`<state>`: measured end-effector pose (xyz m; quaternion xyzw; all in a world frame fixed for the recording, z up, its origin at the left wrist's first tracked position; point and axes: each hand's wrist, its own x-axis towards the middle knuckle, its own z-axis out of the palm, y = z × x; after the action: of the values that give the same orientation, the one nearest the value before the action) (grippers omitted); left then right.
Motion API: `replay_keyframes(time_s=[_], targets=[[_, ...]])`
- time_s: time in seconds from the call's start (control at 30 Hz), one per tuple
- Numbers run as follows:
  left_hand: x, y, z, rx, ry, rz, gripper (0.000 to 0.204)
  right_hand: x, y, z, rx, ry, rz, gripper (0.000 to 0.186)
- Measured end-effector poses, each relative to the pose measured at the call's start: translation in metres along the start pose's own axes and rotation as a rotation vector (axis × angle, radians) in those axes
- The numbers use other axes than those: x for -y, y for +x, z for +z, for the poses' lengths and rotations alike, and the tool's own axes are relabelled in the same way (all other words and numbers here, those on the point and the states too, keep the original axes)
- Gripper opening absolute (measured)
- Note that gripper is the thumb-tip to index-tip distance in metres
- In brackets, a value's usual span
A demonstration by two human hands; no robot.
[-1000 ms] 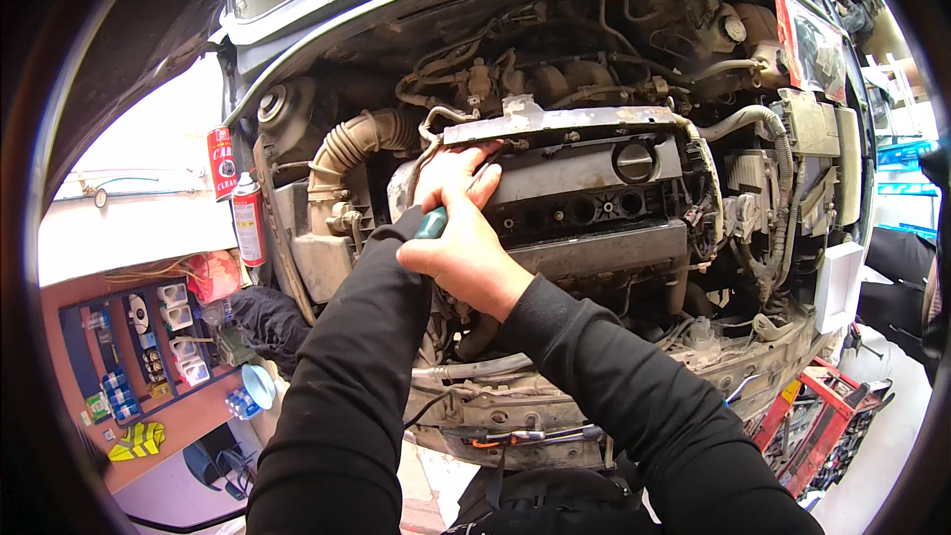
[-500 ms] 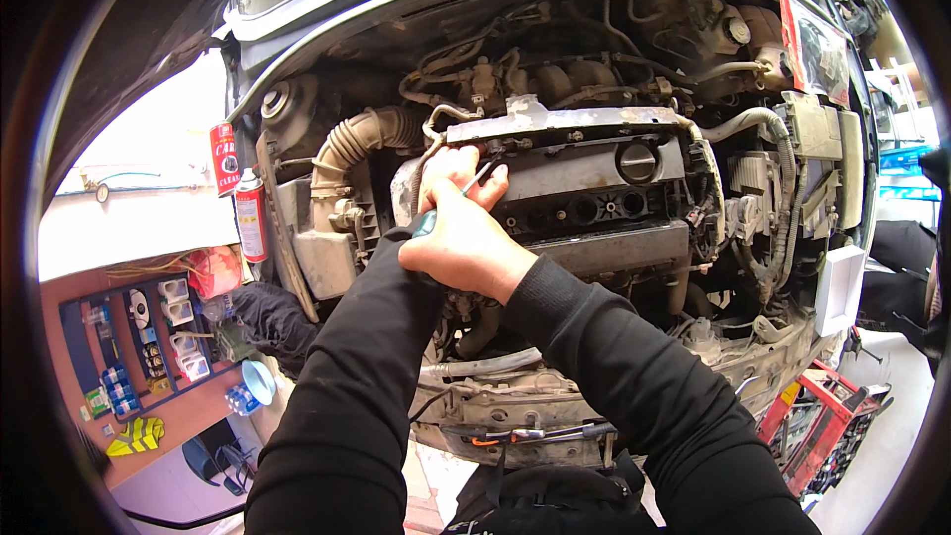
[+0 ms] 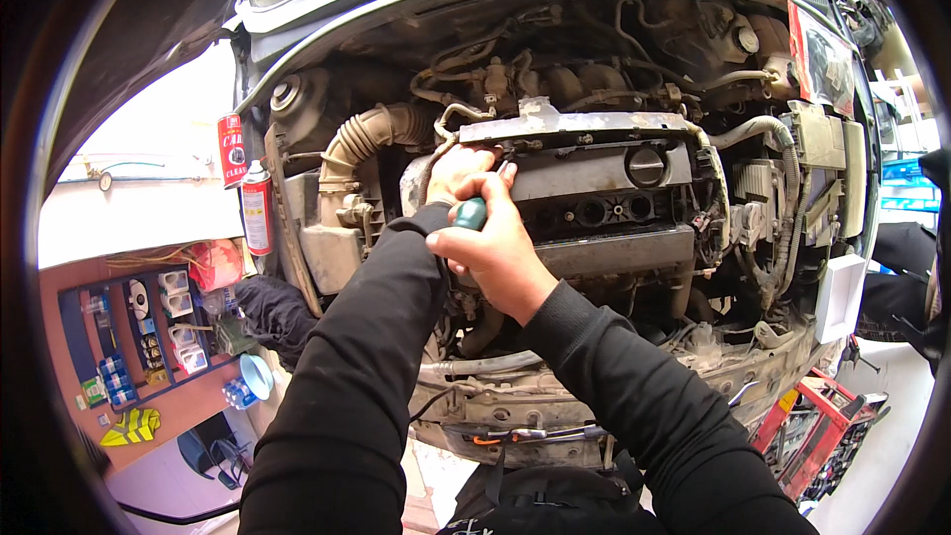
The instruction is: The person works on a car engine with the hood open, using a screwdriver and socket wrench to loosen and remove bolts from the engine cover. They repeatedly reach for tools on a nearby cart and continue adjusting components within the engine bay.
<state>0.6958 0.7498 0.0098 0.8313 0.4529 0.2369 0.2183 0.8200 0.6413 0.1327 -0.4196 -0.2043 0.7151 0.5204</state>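
Observation:
In the head view, my right hand (image 3: 493, 248) is closed around the teal handle of a tool (image 3: 471, 213), thumb lying along it, above the left half of the engine. My left hand (image 3: 462, 166) reaches beyond it to the underside of a metal rail (image 3: 575, 123) along the engine top; its fingers are partly covered by my right hand, and what they hold is hidden. Beside them is the dark engine cover (image 3: 575, 173) with an oil cap (image 3: 647, 166), and below that a row of round openings (image 3: 594, 210). A ribbed intake hose (image 3: 371, 139) curves to the left.
Two spray cans (image 3: 256, 208) stand at the left edge of the engine bay. A workbench (image 3: 183, 396) with boxes is lower left. A white tray (image 3: 838, 297) sits at the right edge, a red tool cart (image 3: 792, 426) lower right. A person's dark-clothed legs (image 3: 897, 297) show far right.
My right hand has turned and shifted slightly right, so more of the teal handle shows. My left hand stays under the rail. The whole view has shifted a little.

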Motion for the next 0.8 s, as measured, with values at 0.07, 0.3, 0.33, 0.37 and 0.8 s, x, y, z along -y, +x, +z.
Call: replay_keyframes(time_s=[0.07, 0.3, 0.33, 0.37, 0.8], targets=[[-0.003, 0.003, -0.002, -0.012, -0.004, 0.008, 0.04, -0.002, -0.004, 0.0, 0.012, 0.283, 0.0, 0.056], [-0.012, 0.003, -0.004, -0.056, -0.007, 0.043, 0.04, -0.004, -0.001, 0.006, 0.002, 0.577, -0.034, 0.057], [-0.013, 0.003, -0.004, -0.067, -0.004, 0.058, 0.04, -0.003, 0.0, 0.006, 0.008, 0.49, -0.009, 0.057], [-0.014, 0.003, -0.004, -0.077, 0.004, 0.07, 0.04, -0.003, 0.0, 0.006, 0.001, 0.407, 0.003, 0.057], [-0.006, -0.008, 0.01, -0.383, -0.272, 0.214, 0.036, -0.002, 0.016, 0.006, -0.009, -0.369, -0.059, 0.056]])
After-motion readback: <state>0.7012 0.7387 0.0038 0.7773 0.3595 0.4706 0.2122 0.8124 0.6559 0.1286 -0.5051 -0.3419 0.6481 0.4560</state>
